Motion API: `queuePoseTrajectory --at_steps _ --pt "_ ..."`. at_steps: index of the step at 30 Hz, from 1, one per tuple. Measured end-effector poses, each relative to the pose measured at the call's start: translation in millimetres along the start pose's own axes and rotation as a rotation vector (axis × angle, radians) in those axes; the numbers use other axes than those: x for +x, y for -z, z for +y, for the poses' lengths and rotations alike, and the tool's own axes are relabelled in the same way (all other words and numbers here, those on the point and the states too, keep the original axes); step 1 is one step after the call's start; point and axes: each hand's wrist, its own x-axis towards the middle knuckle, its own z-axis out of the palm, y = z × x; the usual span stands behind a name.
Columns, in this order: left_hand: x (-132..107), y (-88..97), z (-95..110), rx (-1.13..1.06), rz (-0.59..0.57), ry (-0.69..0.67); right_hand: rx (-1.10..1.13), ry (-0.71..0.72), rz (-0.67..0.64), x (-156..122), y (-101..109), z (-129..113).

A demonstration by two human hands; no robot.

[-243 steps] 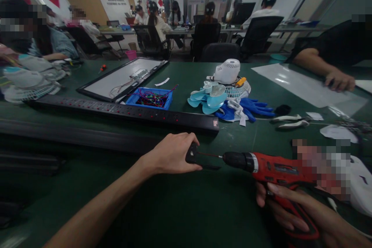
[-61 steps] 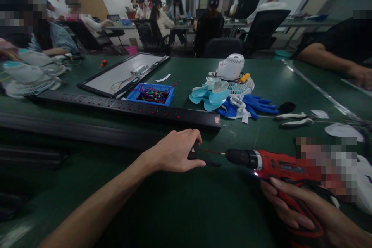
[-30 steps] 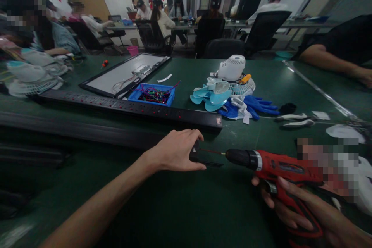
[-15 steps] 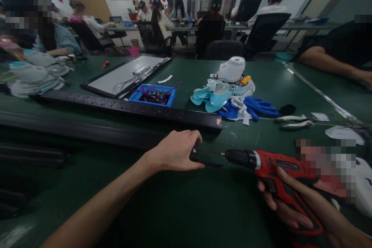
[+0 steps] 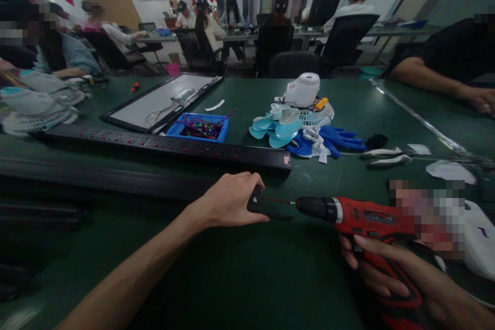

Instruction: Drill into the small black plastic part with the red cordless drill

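Note:
My left hand (image 5: 232, 201) is closed around the right end of a long black bar (image 5: 116, 178) lying across the green table, with my thumb below and fingers above. A black end bracket (image 5: 255, 200) shows past my fingertips, its flat tab pointing right. My right hand (image 5: 381, 265) grips the handle of a red and black cordless drill (image 5: 371, 216), index finger by the trigger. The drill lies level and points left. Its long thin bit (image 5: 278, 200) reaches to the bracket; the exact contact point is hidden.
Behind the bar lies a black power strip (image 5: 166, 148). Beyond it are a blue tray of wires (image 5: 197, 128), a flat panel (image 5: 162, 103), blue fan blades (image 5: 276, 126), a white fan (image 5: 303, 90), blue gloves (image 5: 342, 139) and pliers (image 5: 386, 157). A co-worker's arm (image 5: 436, 80) rests at right.
The whole scene has shifted slightly left and up in the view. Both hands, the drill and the bracket keep nearly the same places relative to each other.

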Motion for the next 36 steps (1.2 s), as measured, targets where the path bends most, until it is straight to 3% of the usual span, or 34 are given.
queuePoseTrajectory --at_steps 25,36 --pt "0.1 -0.9 -0.6 0.028 0.007 -0.026 0.088 -0.024 -0.011 -2.1 0.2 0.7" --pt "0.5 -2.6 -1.0 0.044 0.014 -0.042 0.061 -0.015 0.015 -6.4 -16.1 -10.6"
